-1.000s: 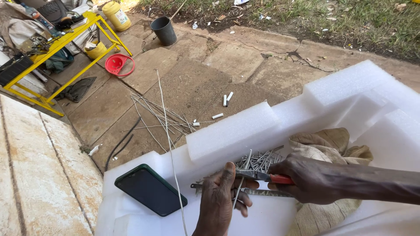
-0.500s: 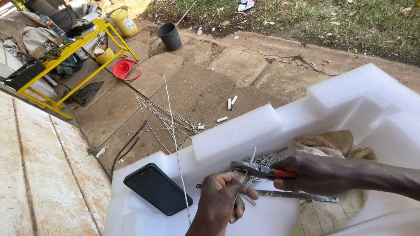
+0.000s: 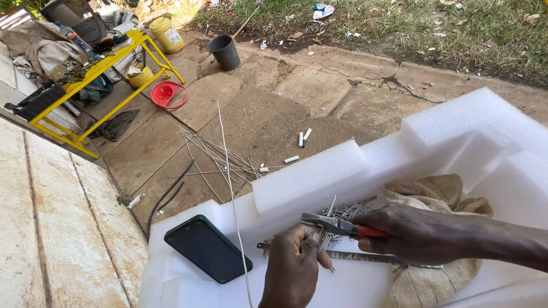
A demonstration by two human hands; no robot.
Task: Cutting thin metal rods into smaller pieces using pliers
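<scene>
On the white foam block, right at its hollow, the pliers sit with red handles clenched in the right hand, their dark nose pointing left over a heap of short cut wire pieces. Left hand comes up from below, fingers curled and pinched on a thin wire by the plier nose — exactly how much of it they grip, I can't tell. A long pale wire runs up past that hand and out over the paving. Flat metal strip lies just under both hands, a tan cloth bunched behind the right wrist, a dark phone face-up to the left. To my eye, clean work means keeping the wire square to the nose and fingertips clear of it. Beyond, loose wires on the ground, a yellow frame, a red funnel, a dark bucket.
</scene>
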